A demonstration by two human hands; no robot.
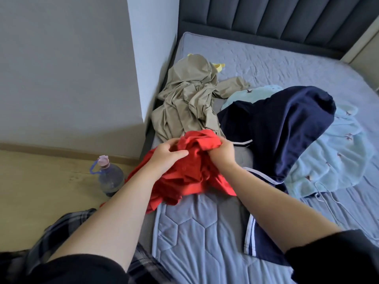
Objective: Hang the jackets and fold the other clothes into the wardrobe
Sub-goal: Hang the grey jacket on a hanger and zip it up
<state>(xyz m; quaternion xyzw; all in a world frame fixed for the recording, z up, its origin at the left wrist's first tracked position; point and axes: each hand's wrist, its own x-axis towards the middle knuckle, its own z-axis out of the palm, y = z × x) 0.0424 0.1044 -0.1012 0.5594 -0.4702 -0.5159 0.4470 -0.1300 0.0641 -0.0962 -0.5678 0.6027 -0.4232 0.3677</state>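
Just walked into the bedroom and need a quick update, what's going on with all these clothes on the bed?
A person is standing at the bed, gripping a bunched red garment with both the left hand and the right hand. A khaki garment, a navy garment with white stripes and a light blue patterned one lie unfolded on the mattress. A water bottle stands on the floor.

Hidden: my right hand (222,153) fingertips, buried in the red garment (190,173). Yellow item (219,66) mostly under the khaki jacket (188,99). Bottle (108,177) base behind my left forearm. Bed (205,232) cut off at right edge.
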